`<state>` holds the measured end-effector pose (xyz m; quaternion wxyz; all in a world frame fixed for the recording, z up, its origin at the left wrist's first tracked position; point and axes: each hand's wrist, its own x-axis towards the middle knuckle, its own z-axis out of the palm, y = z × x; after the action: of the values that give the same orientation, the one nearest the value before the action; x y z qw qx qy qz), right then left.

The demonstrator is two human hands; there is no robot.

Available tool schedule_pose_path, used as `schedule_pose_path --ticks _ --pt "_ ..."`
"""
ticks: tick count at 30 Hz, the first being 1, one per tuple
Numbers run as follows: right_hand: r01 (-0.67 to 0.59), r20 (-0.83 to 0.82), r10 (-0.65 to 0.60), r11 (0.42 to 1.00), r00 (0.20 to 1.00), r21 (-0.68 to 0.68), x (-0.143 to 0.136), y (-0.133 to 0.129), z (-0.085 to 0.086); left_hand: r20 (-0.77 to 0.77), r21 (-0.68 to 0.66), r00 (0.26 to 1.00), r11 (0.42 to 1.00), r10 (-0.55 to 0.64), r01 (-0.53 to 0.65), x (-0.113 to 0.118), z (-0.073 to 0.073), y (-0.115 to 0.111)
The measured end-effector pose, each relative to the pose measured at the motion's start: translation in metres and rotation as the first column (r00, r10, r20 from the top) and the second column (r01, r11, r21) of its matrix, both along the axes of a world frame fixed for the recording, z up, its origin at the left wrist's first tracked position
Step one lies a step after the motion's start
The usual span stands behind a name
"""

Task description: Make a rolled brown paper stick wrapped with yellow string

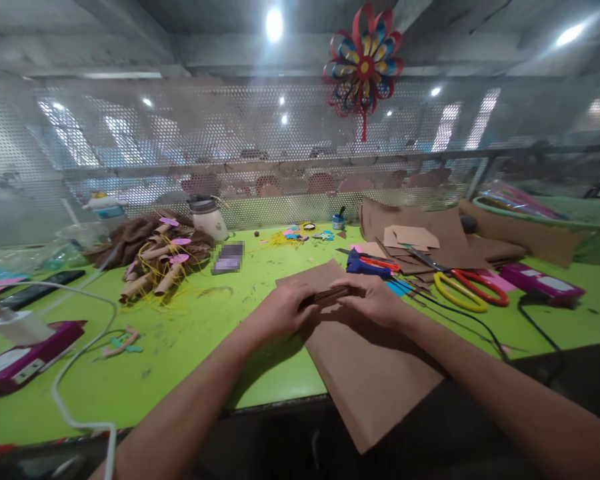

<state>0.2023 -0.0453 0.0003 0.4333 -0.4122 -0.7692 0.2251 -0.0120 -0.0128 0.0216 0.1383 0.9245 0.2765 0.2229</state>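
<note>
Partly past table edge: paper

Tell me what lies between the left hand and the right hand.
In the head view, a layered brown piece spans from the left hand to the right hand, held by both, with a large brown sheet below.

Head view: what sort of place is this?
Likely a handicraft workshop, judging by the scissors, the brown paper and the brown rolls.
</note>
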Motion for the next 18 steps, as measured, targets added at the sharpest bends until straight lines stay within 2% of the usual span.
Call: schedule_pose_path --ticks 7,12,14,16,18 --pt "-0.058 -0.128 0.040 0.989 0.991 -0.137 0.006 0.007 -0.003 0.046 -0.156 0.997 0.985 -0.061 0.067 0.003 0.000 0.004" --pt "-0.185 -0.233 0.131 0.957 0.963 -0.225 0.011 0.014 0.002 -0.061 -0.202 0.996 0.978 -0.066 0.053 0.012 0.013 0.008" --pt "-0.230 -0.295 0.155 0.943 0.943 -0.241 0.010 0.016 0.004 -0.054 -0.269 0.996 0.962 -0.066 0.049 0.016 0.020 0.009" --pt "-0.255 -0.348 0.160 0.935 0.923 -0.246 0.007 0.018 0.006 0.024 -0.422 0.996 0.903 -0.080 0.083 0.019 0.024 0.011" --pt "-0.258 -0.399 0.143 0.933 0.906 -0.252 0.003 0.020 0.007 0.155 -0.613 0.985 0.774 -0.079 0.158 0.020 0.024 0.014"
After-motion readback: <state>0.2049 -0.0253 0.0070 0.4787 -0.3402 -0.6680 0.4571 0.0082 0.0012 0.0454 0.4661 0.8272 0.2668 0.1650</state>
